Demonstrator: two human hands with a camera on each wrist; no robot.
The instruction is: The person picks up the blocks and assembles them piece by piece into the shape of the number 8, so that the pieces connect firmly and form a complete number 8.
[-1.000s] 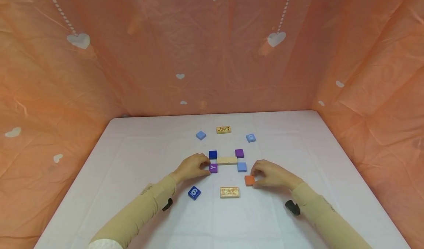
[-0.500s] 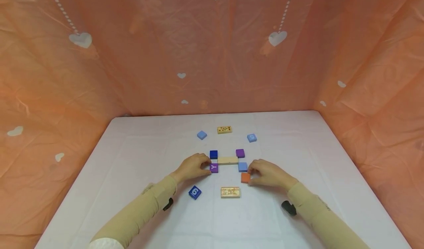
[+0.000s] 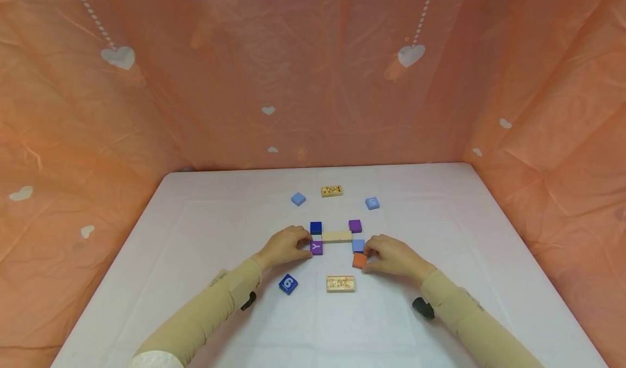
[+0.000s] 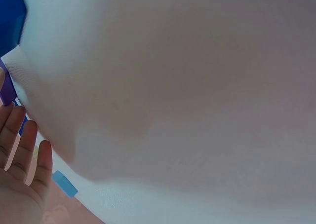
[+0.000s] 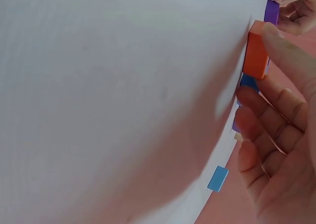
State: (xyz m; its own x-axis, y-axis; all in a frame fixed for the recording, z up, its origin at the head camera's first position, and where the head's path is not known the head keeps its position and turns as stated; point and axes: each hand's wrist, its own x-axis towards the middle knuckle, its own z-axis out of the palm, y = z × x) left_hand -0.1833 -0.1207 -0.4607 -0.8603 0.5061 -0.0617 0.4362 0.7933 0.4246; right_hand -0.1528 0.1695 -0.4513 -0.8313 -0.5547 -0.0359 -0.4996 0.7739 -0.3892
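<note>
In the head view my left hand (image 3: pixel 283 247) pinches a purple square block (image 3: pixel 316 248) marked Y between thumb and finger. A dark blue block (image 3: pixel 315 228) lies just beyond it. My right hand (image 3: pixel 393 256) grips a plain orange block (image 3: pixel 359 260) by its near and far sides, right at the near edge of a light blue block (image 3: pixel 358 245). The right wrist view shows the thumb on the orange block (image 5: pixel 256 51), other fingers spread. Between the left and right blocks runs a pale wooden strip (image 3: pixel 336 237), with a second purple block (image 3: pixel 355 226) at its far right.
Nearer lie a dark blue block (image 3: pixel 288 284) marked 6 and a patterned wooden tile (image 3: pixel 340 284). At the back are a light blue block (image 3: pixel 298 199), another patterned tile (image 3: pixel 331 191) and a numbered light blue block (image 3: pixel 372 203). Orange cloth (image 3: pixel 313 85) hangs behind the white table (image 3: pixel 415 194).
My right hand has slid the orange block left and slightly away from me, up to the light blue block. The left hand has stayed at the purple block.
</note>
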